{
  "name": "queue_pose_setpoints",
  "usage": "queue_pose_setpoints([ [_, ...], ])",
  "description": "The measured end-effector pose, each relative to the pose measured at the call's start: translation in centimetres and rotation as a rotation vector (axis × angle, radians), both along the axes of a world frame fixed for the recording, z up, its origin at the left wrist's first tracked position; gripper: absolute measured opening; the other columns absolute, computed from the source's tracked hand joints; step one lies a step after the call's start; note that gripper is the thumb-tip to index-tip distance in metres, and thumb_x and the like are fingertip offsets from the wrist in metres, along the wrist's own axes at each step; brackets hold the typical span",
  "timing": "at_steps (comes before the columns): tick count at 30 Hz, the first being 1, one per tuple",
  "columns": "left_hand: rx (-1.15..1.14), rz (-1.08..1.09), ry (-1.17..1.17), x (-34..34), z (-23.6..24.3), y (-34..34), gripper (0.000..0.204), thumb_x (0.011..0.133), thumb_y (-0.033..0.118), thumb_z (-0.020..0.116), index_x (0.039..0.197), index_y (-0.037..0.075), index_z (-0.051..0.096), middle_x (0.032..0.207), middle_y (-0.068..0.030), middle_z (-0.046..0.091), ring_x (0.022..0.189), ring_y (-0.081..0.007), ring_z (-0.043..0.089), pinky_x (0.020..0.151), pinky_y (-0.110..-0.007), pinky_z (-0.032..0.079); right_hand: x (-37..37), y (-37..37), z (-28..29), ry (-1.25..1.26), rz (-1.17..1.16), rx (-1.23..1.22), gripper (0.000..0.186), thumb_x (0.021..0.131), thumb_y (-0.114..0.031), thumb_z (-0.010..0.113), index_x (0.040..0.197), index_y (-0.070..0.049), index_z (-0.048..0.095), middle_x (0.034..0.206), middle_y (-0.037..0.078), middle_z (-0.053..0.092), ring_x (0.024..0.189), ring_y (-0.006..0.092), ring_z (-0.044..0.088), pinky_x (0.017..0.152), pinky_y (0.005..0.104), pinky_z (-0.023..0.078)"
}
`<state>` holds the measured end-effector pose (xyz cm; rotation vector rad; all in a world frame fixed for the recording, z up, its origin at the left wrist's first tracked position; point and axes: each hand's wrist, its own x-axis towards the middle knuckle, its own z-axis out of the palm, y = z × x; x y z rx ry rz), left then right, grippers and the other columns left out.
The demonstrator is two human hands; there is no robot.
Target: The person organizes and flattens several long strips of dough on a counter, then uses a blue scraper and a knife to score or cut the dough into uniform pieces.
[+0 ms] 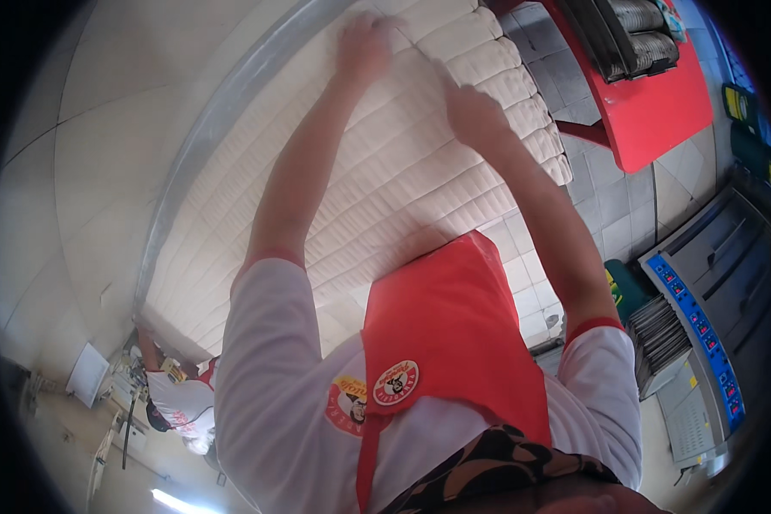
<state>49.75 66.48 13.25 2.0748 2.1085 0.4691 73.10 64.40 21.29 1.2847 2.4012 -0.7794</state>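
Long pale rolls that look like dough, with fine cross ridges, lie side by side over the worktop. Above their far part is my left hand, smeared by motion, so its fingers and anything in them cannot be made out. My right hand is closed over the rolls near their right ends. From it a thin, blade-like tool points toward my left hand. Blur hides the tool's exact kind and whether it touches the rolls.
A red table with dark ridged baking pans stands at the far right. Lower right are stacked trays and a machine with a blue control panel. Another person is at the table's left end. A tiled wall runs behind.
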Motion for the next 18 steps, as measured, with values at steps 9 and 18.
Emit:
queue_pose_setpoints([
  [9,-0.003,-0.044,0.006,6.1,-0.1,-4.4,0.044,0.090,0.016,0.068,0.131,0.033,0.068,0.117,-0.0028,0.059,0.117,-0.0281,0.056,0.099,-0.050,0.042,3.8,-3.0,-0.7,0.062,-0.042,-0.004,0.075,0.097,-0.007,0.048,0.166,-0.012,0.019,0.109,0.028,0.070,0.094,0.0424,0.074,0.079,0.0513,0.061],
  [18,0.007,-0.139,0.019,10.1,-0.2,-7.3,0.044,0.091,0.014,0.065,0.129,0.036,0.069,0.118,-0.0023,0.059,0.118,-0.0267,0.055,0.100,-0.051,0.040,8.1,-6.4,-3.0,0.094,-0.053,0.058,0.073,0.098,-0.010,0.048,0.166,-0.012,0.021,0.110,0.027,0.070,0.091,0.0418,0.074,0.077,0.0508,0.061],
])
